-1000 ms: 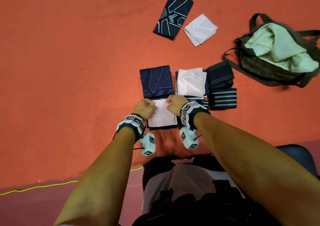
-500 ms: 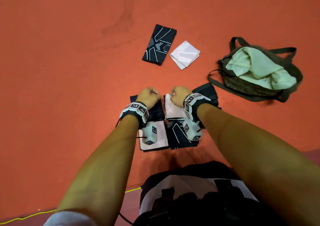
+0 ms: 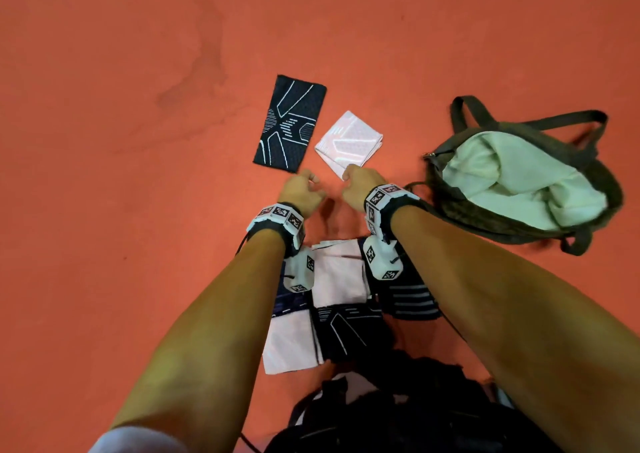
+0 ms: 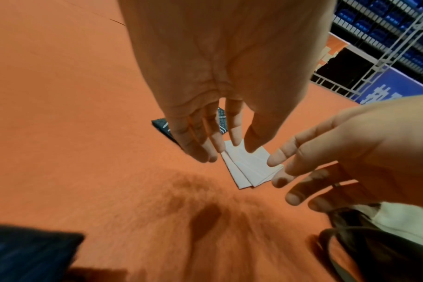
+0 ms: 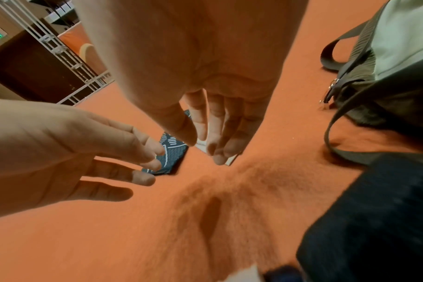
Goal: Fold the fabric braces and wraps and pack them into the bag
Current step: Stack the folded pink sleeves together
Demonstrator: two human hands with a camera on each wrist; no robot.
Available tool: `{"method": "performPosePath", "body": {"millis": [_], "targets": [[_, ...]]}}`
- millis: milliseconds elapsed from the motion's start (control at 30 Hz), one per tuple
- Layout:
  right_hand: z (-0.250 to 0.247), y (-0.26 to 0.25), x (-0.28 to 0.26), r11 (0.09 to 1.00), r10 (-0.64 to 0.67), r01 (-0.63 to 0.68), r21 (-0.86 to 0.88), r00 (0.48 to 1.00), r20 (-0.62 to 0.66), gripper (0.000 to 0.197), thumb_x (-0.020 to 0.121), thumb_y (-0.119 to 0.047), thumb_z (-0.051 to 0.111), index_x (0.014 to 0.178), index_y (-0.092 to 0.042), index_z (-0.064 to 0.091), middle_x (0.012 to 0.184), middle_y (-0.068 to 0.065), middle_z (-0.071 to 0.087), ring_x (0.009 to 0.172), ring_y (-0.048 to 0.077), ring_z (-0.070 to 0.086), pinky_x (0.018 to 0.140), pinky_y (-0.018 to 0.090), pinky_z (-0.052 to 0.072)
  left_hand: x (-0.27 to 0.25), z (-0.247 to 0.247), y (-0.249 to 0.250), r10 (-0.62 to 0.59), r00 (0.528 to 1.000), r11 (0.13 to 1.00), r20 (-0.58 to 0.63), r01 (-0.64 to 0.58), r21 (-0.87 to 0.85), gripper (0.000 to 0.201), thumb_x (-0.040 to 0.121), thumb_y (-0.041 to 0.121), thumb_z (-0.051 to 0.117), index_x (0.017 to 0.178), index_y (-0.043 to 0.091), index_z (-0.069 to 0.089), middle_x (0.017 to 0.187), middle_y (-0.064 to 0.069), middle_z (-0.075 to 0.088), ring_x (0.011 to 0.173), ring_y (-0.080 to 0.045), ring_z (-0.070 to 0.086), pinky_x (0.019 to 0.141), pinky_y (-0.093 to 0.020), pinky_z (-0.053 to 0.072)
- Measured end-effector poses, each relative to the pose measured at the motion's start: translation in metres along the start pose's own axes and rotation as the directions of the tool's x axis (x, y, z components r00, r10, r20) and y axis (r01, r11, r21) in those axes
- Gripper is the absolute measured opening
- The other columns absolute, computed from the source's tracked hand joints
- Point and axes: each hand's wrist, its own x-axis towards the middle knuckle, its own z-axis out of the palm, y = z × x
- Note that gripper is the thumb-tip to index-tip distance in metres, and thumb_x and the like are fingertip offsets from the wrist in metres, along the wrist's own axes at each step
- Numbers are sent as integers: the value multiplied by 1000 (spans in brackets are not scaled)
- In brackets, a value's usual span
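Up at twelve o'clock on the orange floor (image 3: 104, 140), my left hand (image 3: 300, 194) hangs near the dark brace (image 3: 290, 127), and my right hand (image 3: 360, 185) hangs over the near corner of the pink wrap (image 3: 349, 142). Both hands have loose fingers and hold nothing. I think I am reaching for these two. Next I must pinch each one. My folded pile (image 3: 337, 279) waits at six o'clock. The bag (image 3: 602, 175) sits open at three o'clock.
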Motion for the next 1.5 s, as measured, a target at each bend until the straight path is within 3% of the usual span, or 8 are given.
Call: {"method": "performPosePath", "body": {"millis": [333, 433, 600, 733, 933, 1133, 1267, 1500], "targets": [[12, 33, 83, 956, 149, -134, 260, 988, -38, 61, 90, -6, 59, 144, -6, 32, 143, 20, 31, 120, 39, 50, 98, 36, 41, 73, 41, 10, -10, 1000, 998, 5, 10, -68, 88, 81, 26, 68, 155, 15, 22, 152, -17, 29, 141, -31, 31, 117, -39, 26], [13, 39, 92, 937, 161, -131, 324, 985, -66, 68, 89, -5, 59, 148, -10, 27, 145, 19, 30, 124, 39, 47, 100, 38, 40, 93, 44, 8, 24, 995, 976, -97, -44, -212, 88, 69, 25, 58, 152, 14, 29, 140, -16, 37, 133, -28, 37, 114, -39, 34], [19, 44, 92, 915, 121, -82, 396, 990, -74, 69, 87, -7, 61, 148, -14, 29, 145, 15, 40, 129, 32, 47, 101, 34, 40, 107, 43, 9, 80, 989, 944, -126, -116, -310, 57, 81, -7, 51, 132, 17, 44, 108, 1, 57, 93, -9, 58, 79, -4, 43], [20, 39, 85, 896, 138, -98, 434, 989, -60, 50, 89, -7, 58, 136, -16, 45, 135, 10, 51, 119, 27, 54, 90, 27, 40, 102, 38, 2, 32, 987, 965, -158, -72, -252, 29, 90, 0, 52, 113, 18, 57, 79, 9, 54, 64, -2, 52, 65, -11, 44], [16, 4, 58, 871, 57, 5, 491, 992, -112, 31, 85, -12, 69, 115, -17, 63, 96, 3, 64, 92, 24, 66, 75, 28, 51, 64, 20, -18, 38, 982, 956, -183, -89, -279, 20, 89, -2, 51, 93, 17, 54, 77, 9, 56, 68, -9, 53, 72, -27, 47], [14, -19, 5, 824, -10, 62, 564, 995, -94, 28, 82, -7, 70, 108, -18, 68, 89, -4, 61, 76, 10, 60, 47, 6, 37, -8, -4, -34, -60, 991, 887, -117, -1, -462, 32, 85, -3, 61, 102, 21, 49, 88, 0, 63, 78, -18, 59, 69, -33, 49], [30, -30, -41, 819, -76, 105, 564, 994, -76, 27, 78, -5, 71, 98, -22, 66, 79, -3, 59, 65, 10, 57, 50, 13, 40, -58, -9, -49, -138, 981, 859, -135, 51, -510, 38, 73, 18, 68, 99, 25, 42, 93, -10, 65, 83, -30, 66, 81, -51, 56], [71, -25, -124, 852, -179, 165, 497, 984, -19, 31, 78, 3, 61, 92, -25, 61, 71, -7, 54, 48, 2, 54, 45, 17, 40, -151, 9, -94, -90, 977, 854, -192, -24, -519, 73, 63, 12, 69, 126, 31, 37, 100, -5, 64, 84, -26, 63, 76, -43, 55]]}}
